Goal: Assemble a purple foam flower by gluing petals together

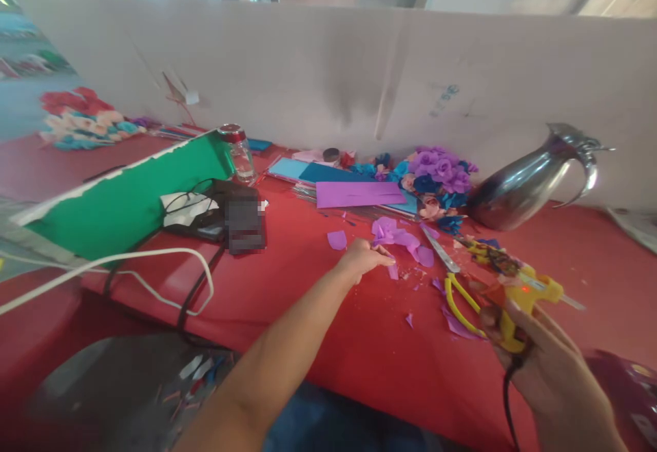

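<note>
My left hand (pixel 363 260) is closed in a pinch on a small purple paper piece (pixel 393 270) above the red table. Just beyond it lie loose purple paper petals (pixel 395 234), and one more petal (pixel 337 240) rests to the left. My right hand (pixel 534 342) grips a yellow glue gun (pixel 523 301) by its handle; a red light glows on its body and a dark cord hangs below. Scissors with yellow handles (pixel 454 294) lie open on the table beside the glue gun, partly over purple scraps (pixel 459 325).
Behind are purple paper sheets (pixel 354 194), a heap of paper flowers (pixel 439 171) and a tilted steel jug (pixel 523 181). On the left stand a green-sided partition (pixel 138 188), a glass jar (pixel 241 154), a dark pouch (pixel 205 216) and a white cable (pixel 169 252). A grey wall (pixel 287 75) closes the back.
</note>
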The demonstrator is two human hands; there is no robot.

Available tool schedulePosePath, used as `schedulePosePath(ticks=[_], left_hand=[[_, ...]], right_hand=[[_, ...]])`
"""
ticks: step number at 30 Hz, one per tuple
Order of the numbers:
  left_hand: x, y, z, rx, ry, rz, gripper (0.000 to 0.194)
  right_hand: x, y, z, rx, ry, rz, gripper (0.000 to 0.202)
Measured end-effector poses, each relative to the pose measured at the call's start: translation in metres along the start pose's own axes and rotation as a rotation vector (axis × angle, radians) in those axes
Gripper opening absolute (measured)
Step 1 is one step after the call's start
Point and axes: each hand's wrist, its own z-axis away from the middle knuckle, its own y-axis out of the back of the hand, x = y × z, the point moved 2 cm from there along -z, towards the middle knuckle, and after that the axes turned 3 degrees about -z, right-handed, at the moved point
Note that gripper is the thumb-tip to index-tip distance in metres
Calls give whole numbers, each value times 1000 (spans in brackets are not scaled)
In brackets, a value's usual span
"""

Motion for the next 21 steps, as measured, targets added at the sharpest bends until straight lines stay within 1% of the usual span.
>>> schedulePosePath(ticks=[2, 5, 7, 9, 10, 12, 14, 18, 21], left_hand=[[-1, 0, -2, 0, 22, -28, 12], [-2, 2, -4, -6, 42, -93, 7], [-2, 3, -6, 2, -3, -144, 6], [-4, 4, -10, 1, -10, -185, 7], [-5, 3, -12, -12, -10, -210, 8], [-7, 3, -16, 1, -26, -237, 7], [-9, 2, -18, 8, -31, -254, 6], [-12, 1, -20, 28, -38, -288, 7], [-11, 0, -20, 34, -58, -319, 7]], right_hand=[[5, -1, 4, -39, 15, 38, 35], [13, -5, 12, -96, 85, 141, 40], [18, -10, 17, -183, 136, 245, 34], [23, -14, 21, -235, 208, 370, 28], [25, -16, 23, -246, 239, 439, 29], [30, -20, 26, -255, 280, 558, 29], [35, -24, 28, -269, 298, 650, 25], [41, -31, 29, -290, 361, 794, 24], [43, -34, 27, -266, 394, 874, 25]])
